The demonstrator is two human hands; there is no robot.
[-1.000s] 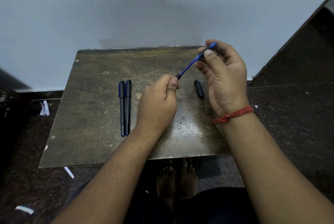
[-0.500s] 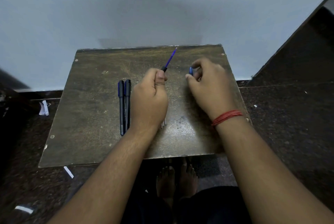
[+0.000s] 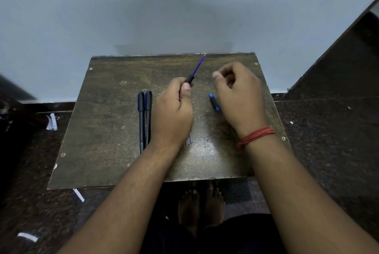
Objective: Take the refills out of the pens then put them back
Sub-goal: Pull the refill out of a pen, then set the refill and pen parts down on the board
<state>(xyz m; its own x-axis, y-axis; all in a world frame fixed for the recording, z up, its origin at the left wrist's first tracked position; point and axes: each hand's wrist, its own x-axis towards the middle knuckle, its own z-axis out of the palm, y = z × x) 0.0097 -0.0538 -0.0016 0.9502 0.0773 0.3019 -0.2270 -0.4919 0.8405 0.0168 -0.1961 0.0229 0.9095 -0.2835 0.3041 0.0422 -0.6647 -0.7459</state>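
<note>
My left hand (image 3: 174, 110) grips a black pen barrel (image 3: 189, 79) upright over the middle of the brown board (image 3: 102, 130). A thin blue refill (image 3: 198, 66) sticks out of its top, pointing up and right. The barrel's lower end (image 3: 189, 141) shows below my wrist. My right hand (image 3: 238, 95) hovers just right of it with fingers loosely curled and nothing visible in them. A small blue pen tip piece (image 3: 214, 103) lies on the board beside that hand. Two whole black pens (image 3: 144, 118) lie side by side left of my left hand.
The board stands against a pale wall on a dark stone floor (image 3: 328, 151). Scraps of white paper (image 3: 51, 122) lie on the floor to the left and near the front corner. Bare feet (image 3: 202, 202) show under the board's front edge.
My right hand pulled the blue tip piece off the refill, lowered it to the board and let go. My left hand moved the barrel slightly left and down.
</note>
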